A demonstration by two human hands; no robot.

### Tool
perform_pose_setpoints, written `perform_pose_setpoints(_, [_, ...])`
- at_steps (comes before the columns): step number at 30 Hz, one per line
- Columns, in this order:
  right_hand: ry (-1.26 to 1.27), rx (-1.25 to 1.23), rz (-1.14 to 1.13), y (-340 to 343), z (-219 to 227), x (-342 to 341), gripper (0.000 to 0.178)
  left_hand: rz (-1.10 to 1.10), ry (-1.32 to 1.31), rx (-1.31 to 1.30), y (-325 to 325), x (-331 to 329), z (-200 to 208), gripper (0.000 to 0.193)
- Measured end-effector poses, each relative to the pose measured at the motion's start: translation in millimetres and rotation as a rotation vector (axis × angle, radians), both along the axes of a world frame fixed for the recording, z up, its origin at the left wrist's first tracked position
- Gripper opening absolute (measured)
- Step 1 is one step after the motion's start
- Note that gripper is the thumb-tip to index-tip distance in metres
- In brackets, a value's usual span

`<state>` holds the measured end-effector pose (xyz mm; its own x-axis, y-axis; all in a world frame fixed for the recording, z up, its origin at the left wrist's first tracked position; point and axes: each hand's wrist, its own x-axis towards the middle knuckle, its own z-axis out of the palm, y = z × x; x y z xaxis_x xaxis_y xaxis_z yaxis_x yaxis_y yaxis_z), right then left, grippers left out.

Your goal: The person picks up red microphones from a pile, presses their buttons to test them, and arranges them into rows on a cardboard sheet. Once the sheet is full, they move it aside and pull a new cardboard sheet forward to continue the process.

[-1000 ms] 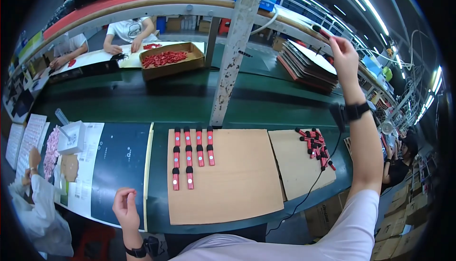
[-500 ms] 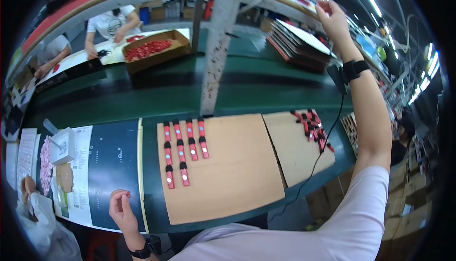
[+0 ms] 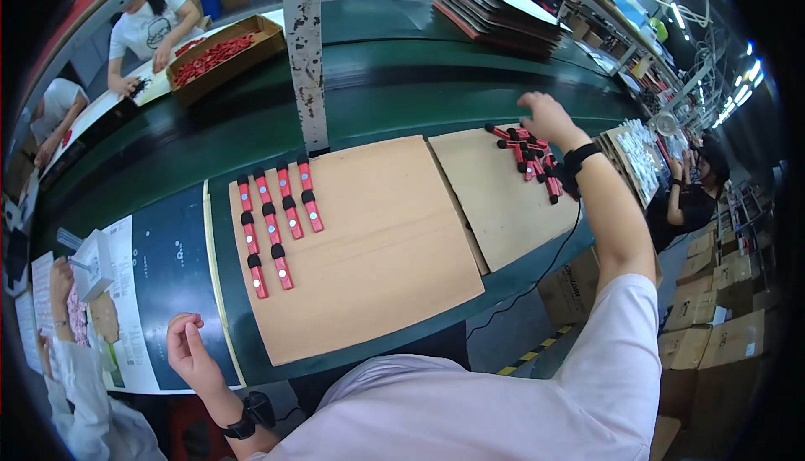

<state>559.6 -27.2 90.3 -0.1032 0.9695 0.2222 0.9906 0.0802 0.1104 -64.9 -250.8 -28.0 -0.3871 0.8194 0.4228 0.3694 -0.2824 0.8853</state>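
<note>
My right hand (image 3: 549, 120) hovers by the far edge of a smaller cardboard sheet (image 3: 495, 218), its fingers bent and spread with nothing visible in them. Just below it lies a loose pile of small red sticks with black rounded ends (image 3: 530, 159). My left hand (image 3: 193, 356) hangs over the front left of the bench, fingers loosely curled and thumb a little apart, with nothing seen in it. On the larger cardboard sheet (image 3: 377, 251), several red sticks (image 3: 272, 228) with pale round dots stand in neat columns at the far left.
A dark printed sheet (image 3: 180, 260) lies left of the cardboard, near a white box (image 3: 92, 264) and pink pieces (image 3: 77, 318). A painted post (image 3: 306, 59) rises behind. Across the green bench are stacked boards (image 3: 495, 17) and a carton of red parts (image 3: 220, 59). Co-workers sit around.
My right hand has come down from high at the upper right to just above the pile. My left hand keeps much the same pose. The view has shifted.
</note>
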Motion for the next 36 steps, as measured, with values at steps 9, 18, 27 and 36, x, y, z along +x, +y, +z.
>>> perform_pose_setpoints(9, [-0.047,-0.198,-0.013,16,-82,-5,0.052,0.029,0.029,0.002,-16,16,28,0.008])
perform_pose_setpoints(18, [-0.006,-0.154,0.137,21,-101,13,0.043,0.036,0.082,0.008,-14,32,41,0.005])
perform_pose_setpoints(27, [0.381,-0.089,0.076,19,-109,20,0.037,0.004,0.044,-0.008,-4,43,41,0.004])
perform_pose_setpoints(36, [2.51,-0.14,0.036,-72,-52,-33,0.03,0.001,0.039,0.033,-15,39,39,0.004])
